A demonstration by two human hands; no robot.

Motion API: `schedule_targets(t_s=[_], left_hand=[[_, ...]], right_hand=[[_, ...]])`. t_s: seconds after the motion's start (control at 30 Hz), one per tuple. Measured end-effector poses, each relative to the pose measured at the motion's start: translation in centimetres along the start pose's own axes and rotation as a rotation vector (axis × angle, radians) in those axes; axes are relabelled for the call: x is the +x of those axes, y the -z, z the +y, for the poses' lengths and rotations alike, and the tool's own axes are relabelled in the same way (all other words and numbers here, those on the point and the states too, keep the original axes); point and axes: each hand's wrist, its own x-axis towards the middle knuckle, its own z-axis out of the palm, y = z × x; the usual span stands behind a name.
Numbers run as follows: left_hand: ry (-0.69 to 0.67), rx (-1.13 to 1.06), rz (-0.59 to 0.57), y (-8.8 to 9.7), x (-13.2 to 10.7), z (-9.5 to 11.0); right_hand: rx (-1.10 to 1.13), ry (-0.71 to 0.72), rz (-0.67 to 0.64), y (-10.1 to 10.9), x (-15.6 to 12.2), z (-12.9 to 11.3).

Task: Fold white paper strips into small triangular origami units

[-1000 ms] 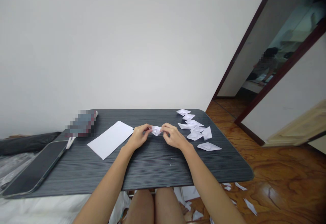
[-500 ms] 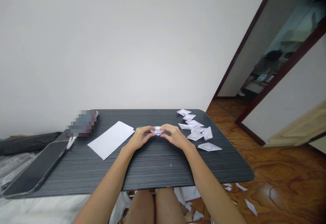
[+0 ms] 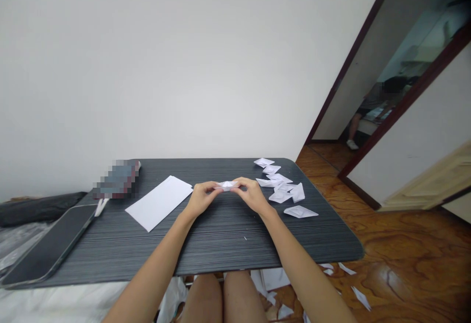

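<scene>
Between my two hands is a small white paper boat [image 3: 227,185], gripped at its two pointed ends just over the dark table [image 3: 221,244]. My left hand [image 3: 201,198] pinches the left end between thumb and fingers. The right end is pinched the same way by my right hand [image 3: 251,195]. Left of my hands lie white paper sheets [image 3: 159,203], stacked slightly askew. To the right, several folded paper boats [image 3: 281,186] lie in a loose group, one boat [image 3: 300,211] apart at the near side.
A phone [image 3: 51,244] lies at the table's left edge, with a blurred-out object [image 3: 118,180] and a white cable behind it. Paper scraps [image 3: 361,297] litter the wooden floor. A person [image 3: 379,100] sits beyond the doorway at right. The white wall stands behind the table.
The paper boat looks flatter and tipped, its middle peak now showing, while both hands keep their pinch on its ends. The person beyond the doorway has shifted a leg. The view has moved slightly.
</scene>
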Motion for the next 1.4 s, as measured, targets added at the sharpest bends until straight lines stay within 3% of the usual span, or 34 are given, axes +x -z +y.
schedule_targets(t_s=[0.17,0.5,0.63,0.97,1.17,1.4], left_hand=[[0.033,-0.179,0.005,-0.4,-0.1,-0.2],[-0.010,-0.091,0.037,-0.5,0.2,-1.1],[-0.022,-0.024,0.043,-0.5,0.1,-0.5],[0.024,0.196,-0.137,-0.1,0.1,0.5],[0.072,0.159,-0.154,-0.3,0.0,0.6],[0.094,0.139,-0.179,-0.4,0.2,0.2]], right_hand=[[0.114,-0.101,0.045,-0.4,0.1,0.6],[0.001,-0.024,-0.032,-0.3,-0.1,0.3],[-0.005,-0.045,-0.043,-0.3,0.0,0.1],[0.040,-0.058,-0.075,-0.6,-0.1,-0.6],[0.063,-0.245,-0.195,-0.8,-0.1,0.4],[0.028,-0.216,-0.197,-0.8,-0.2,0.0]])
